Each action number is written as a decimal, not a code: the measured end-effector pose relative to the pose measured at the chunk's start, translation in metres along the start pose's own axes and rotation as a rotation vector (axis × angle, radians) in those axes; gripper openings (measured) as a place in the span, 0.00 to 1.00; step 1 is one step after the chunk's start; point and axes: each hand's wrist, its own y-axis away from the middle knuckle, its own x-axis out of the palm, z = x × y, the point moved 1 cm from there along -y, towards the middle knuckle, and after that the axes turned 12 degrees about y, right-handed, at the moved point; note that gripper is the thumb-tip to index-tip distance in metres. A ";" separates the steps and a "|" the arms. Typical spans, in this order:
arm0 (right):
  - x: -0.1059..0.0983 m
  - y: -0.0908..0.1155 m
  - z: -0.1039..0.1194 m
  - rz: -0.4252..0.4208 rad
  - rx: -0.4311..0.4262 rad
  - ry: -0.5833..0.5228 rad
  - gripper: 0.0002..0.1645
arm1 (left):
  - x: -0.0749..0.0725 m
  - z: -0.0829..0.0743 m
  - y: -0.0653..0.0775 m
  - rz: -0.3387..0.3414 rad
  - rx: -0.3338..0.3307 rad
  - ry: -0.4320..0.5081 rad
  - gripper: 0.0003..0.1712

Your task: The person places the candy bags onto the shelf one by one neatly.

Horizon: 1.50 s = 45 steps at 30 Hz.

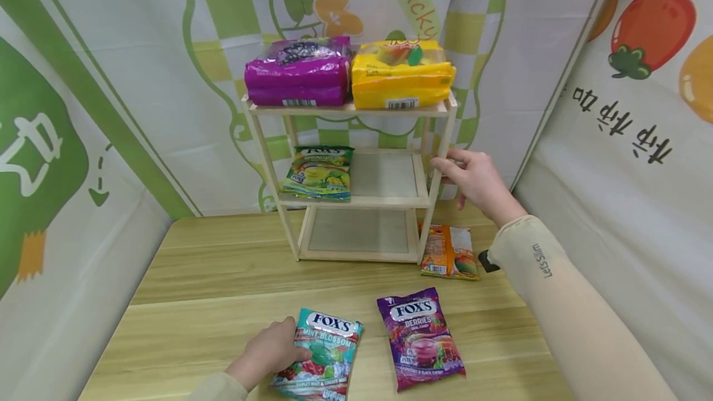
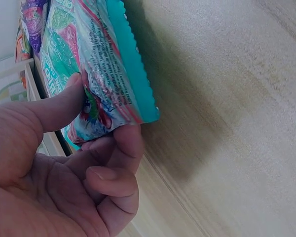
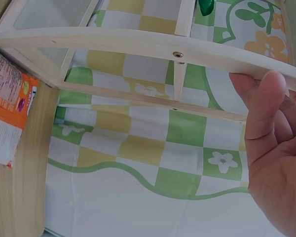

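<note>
My left hand (image 1: 266, 348) holds the lower left edge of a teal Fox's Mint Blossom candy bag (image 1: 332, 351) on the table. In the left wrist view the thumb lies on the face of the bag (image 2: 101, 64), with fingers beneath its edge, which is tilted off the table. At the right side of a small wooden shelf rack (image 1: 367, 202), my right hand (image 1: 476, 181) grips the front upright with thumb and fingertips. The right wrist view shows that hand (image 3: 278, 128) at the wooden upright (image 3: 123, 43); some fingertips are hidden.
A purple bag (image 1: 301, 76) and a yellow bag (image 1: 402, 79) sit on the top shelf. A green candy bag (image 1: 319, 173) lies on the middle shelf. An orange bag (image 1: 450, 252) is beside the rack; a purple Berries bag (image 1: 421, 339) lies in front.
</note>
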 end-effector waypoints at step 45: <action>0.000 0.001 0.001 -0.008 -0.002 -0.004 0.49 | -0.007 -0.002 0.000 -0.025 0.057 0.061 0.22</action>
